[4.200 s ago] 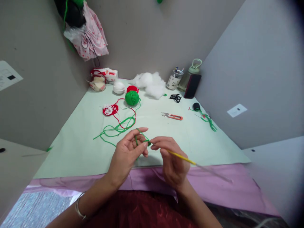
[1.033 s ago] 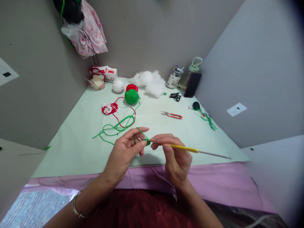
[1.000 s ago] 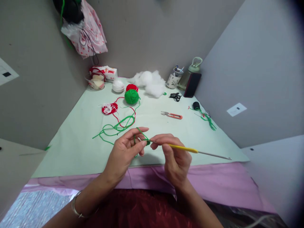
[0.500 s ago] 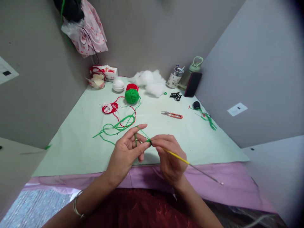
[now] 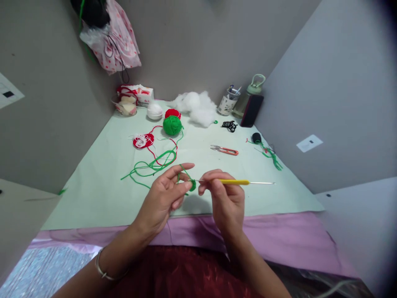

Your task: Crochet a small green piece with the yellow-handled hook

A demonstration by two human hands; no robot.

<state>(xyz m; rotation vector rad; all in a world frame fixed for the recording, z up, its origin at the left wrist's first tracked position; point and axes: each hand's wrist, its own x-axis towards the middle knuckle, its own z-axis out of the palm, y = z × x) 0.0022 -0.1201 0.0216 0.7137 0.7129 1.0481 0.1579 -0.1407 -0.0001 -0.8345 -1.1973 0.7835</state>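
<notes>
My left hand (image 5: 166, 194) pinches a small green crochet piece (image 5: 193, 185) between thumb and finger, with green yarn (image 5: 185, 167) running over its raised index finger. My right hand (image 5: 226, 198) is closed around the yellow grip of a crochet hook (image 5: 234, 182). The hook lies nearly level, its thin left end reaching the green piece and its other metal end pointing right. Behind my left hand, loose green strands (image 5: 151, 165) lie on the table near the green yarn ball (image 5: 172, 125). How the hook tip sits in the stitches is too small to tell.
On the pale green tabletop (image 5: 102, 194) lie orange thread snips (image 5: 225, 150), a red and white yarn bundle (image 5: 143, 141), black scissors (image 5: 229, 126) and a dark spool (image 5: 256, 138). White stuffing (image 5: 198, 108), a pen cup (image 5: 228, 101) and a bottle (image 5: 249, 97) stand at the back.
The hook has swung from slanting down to the right to nearly level. My right hand has moved slightly away from my left, and the green piece now shows more between them.
</notes>
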